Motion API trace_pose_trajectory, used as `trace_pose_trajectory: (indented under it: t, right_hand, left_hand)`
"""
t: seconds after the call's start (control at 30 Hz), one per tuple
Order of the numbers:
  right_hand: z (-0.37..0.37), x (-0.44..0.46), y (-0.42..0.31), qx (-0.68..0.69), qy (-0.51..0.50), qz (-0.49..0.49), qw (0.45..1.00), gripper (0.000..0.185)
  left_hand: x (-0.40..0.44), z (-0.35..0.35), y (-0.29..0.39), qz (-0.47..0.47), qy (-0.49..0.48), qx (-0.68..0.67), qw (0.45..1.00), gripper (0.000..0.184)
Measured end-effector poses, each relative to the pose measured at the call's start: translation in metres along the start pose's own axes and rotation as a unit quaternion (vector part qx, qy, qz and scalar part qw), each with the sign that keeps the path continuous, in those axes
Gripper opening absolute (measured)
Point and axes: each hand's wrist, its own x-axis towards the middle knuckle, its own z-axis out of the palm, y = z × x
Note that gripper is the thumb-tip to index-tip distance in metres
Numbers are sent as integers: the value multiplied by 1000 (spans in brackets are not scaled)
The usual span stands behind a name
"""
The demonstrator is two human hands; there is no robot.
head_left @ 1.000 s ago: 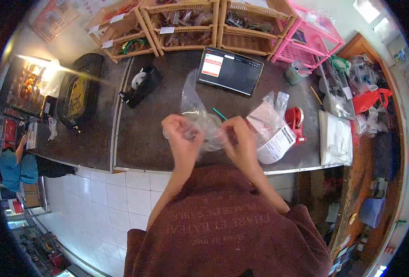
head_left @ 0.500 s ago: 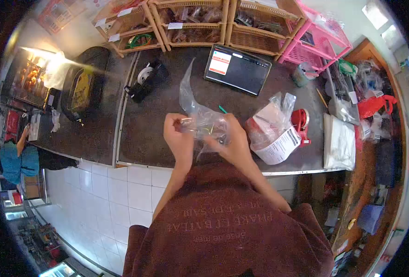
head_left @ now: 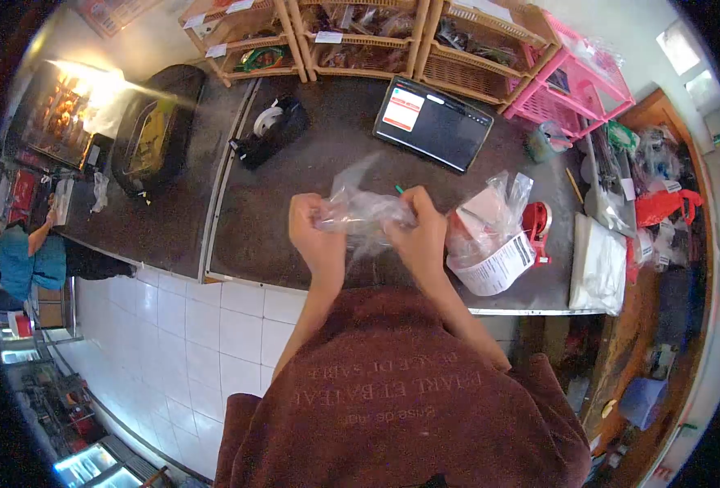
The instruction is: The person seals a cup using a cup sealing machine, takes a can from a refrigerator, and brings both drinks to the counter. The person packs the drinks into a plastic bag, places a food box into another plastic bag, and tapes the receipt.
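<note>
Between my two hands a clear plastic bag (head_left: 362,213) is held above the dark table (head_left: 254,191). My left hand (head_left: 308,228) is closed round the bag's left end. On the other end, my right hand (head_left: 419,226) grips the plastic with thumb and bent fingers. The bag is crumpled and smeared by motion, so I cannot make out what is inside. A thin green stick-like thing (head_left: 399,189) pokes out just behind my right hand. Close by on the right lies a clear bag of goods with a printed white label (head_left: 494,268).
A tablet (head_left: 433,124) lies behind my hands, a black tape dispenser (head_left: 269,132) to the left. A red tape dispenser (head_left: 539,232) and white plastic bags (head_left: 598,264) are on the right. Brown basket racks (head_left: 360,57) line the back. Far left, a person in a blue sleeve (head_left: 20,259) stands.
The long upright tail of the bag has come down, and the bag is now bunched between my hands. My head view has shifted slightly.
</note>
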Motion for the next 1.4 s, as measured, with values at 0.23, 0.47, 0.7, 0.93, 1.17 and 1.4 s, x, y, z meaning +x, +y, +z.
trace_pose_trajectory:
  t: [0.23,0.47,0.7,0.93,1.17,1.4]
  right_hand:
    - [7,17,4,-13,-60,33,998,17]
    - [-13,69,39,71,-521,-46,849,89]
    - [33,20,97,-266,-515,15,815,102]
    - [-46,53,57,232,-452,200,838,80]
    - [-44,41,23,486,-407,267,726,84]
    - [-37,20,34,351,-325,241,844,80]
  left_hand:
    - [15,-15,10,8,82,66,994,31]
    - [10,-47,-4,4,-134,85,987,18]
    - [-11,-60,-35,-58,-49,97,992,26]
    - [-26,-49,-36,-268,-133,-34,954,29]
    - [-28,-18,2,-222,-173,-155,947,35]
    - [-22,-18,22,-131,-191,-197,953,28]
